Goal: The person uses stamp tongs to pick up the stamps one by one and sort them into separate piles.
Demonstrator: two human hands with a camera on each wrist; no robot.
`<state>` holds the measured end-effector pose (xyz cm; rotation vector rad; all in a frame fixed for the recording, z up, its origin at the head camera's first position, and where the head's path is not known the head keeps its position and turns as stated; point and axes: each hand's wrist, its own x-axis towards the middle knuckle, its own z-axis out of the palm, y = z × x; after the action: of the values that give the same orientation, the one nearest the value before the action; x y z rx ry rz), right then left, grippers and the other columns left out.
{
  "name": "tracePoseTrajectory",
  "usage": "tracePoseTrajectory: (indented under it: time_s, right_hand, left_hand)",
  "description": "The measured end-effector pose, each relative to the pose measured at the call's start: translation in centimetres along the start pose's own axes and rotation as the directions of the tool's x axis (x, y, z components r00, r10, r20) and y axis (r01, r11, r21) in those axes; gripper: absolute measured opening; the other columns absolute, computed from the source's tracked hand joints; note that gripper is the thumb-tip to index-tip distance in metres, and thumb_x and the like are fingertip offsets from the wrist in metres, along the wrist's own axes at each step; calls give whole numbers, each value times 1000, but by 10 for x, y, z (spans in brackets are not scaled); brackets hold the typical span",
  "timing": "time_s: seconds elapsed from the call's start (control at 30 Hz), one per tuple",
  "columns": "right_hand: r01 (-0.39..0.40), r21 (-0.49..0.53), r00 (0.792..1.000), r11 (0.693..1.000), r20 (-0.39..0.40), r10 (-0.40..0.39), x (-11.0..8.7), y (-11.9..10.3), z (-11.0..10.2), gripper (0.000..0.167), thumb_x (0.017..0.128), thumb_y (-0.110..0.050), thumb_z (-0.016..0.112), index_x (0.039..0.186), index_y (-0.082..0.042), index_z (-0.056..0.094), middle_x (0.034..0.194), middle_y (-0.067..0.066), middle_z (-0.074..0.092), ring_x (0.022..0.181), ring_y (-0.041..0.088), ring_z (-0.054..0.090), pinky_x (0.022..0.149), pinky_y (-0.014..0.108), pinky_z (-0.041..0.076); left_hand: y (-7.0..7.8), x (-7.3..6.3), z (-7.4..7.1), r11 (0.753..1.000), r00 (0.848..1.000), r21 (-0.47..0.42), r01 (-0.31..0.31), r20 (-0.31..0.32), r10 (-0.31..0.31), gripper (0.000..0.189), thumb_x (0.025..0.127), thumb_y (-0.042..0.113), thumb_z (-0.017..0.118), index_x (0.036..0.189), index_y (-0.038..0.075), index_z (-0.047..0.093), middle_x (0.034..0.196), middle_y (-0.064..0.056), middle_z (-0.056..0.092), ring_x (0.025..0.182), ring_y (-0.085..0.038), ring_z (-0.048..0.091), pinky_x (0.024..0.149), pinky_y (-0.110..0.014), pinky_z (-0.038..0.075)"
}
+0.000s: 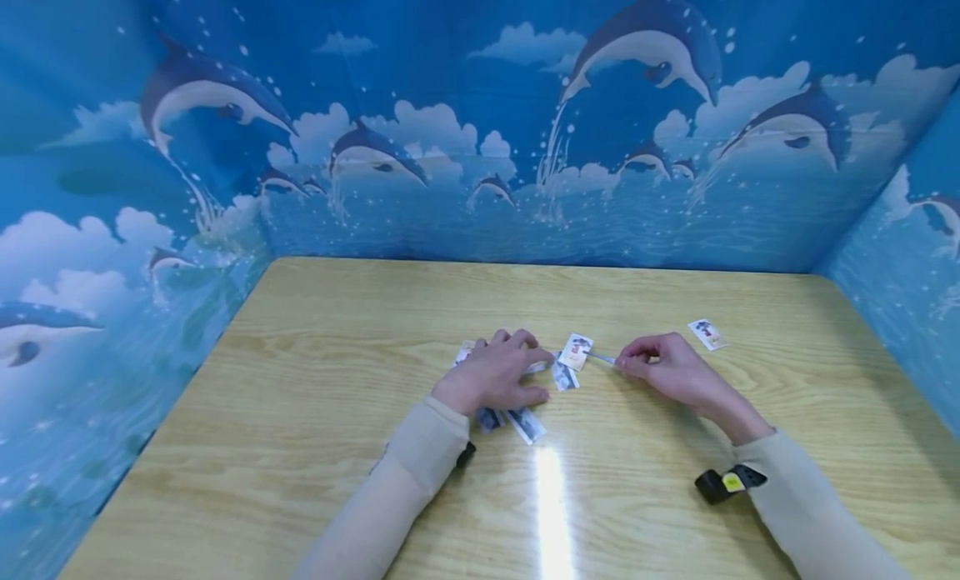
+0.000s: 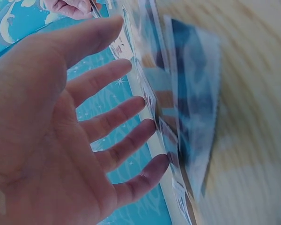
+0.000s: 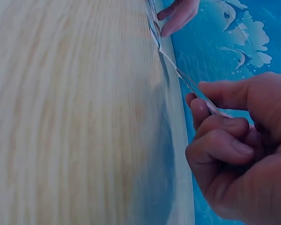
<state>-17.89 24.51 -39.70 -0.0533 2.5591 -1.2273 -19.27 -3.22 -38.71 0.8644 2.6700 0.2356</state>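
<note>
My right hand [image 1: 675, 370] pinches a slim pair of metal tweezers [image 1: 602, 358] between thumb and fingers. At the tweezers' tips is a small white stamp [image 1: 576, 352] with a printed picture, overlapping another stamp [image 1: 565, 376] in the head view. Spread out over several scattered stamps [image 1: 527, 426] is my left hand [image 1: 497, 373], which partly hides them. In the left wrist view its fingers are extended and apart, near a blue-toned stamp [image 2: 194, 93] with a toothed edge. Whether those fingertips touch the stamps I cannot tell.
A single stamp [image 1: 707, 334] lies on the wooden table [image 1: 337, 338], beyond my right hand. Behind the table hangs a blue backdrop [image 1: 465, 222] with dolphins. A small black device [image 1: 720, 485] is strapped at my right wrist. Light glares on the table's front middle.
</note>
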Motion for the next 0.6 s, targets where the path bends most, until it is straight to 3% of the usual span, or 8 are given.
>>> tracePoseTrajectory:
  time_s: [0.37,0.6]
  right_hand:
    - [40,13,999,999,-13,-40,-3,8,-1,28,101,-20,63,117,3,67,92,4,59,78,10,50,63,23,43]
    - [62,26,997,998,-40,-61,-5,9,-3,29,102,-17,61,121,4,65,94,7,59,74,9,49,59,24,42]
  left_hand:
    - [-2,0,1,1000,1000,-12,-8,-20,8,57,99,50,62,152,34,48,157,-3,44,138,-28,46,111,-57,42]
    - [-6,0,2,997,996,-53,-52,-76,48,57,100,48,62,152,31,49,157,-4,45,138,-29,48,110,-58,43]
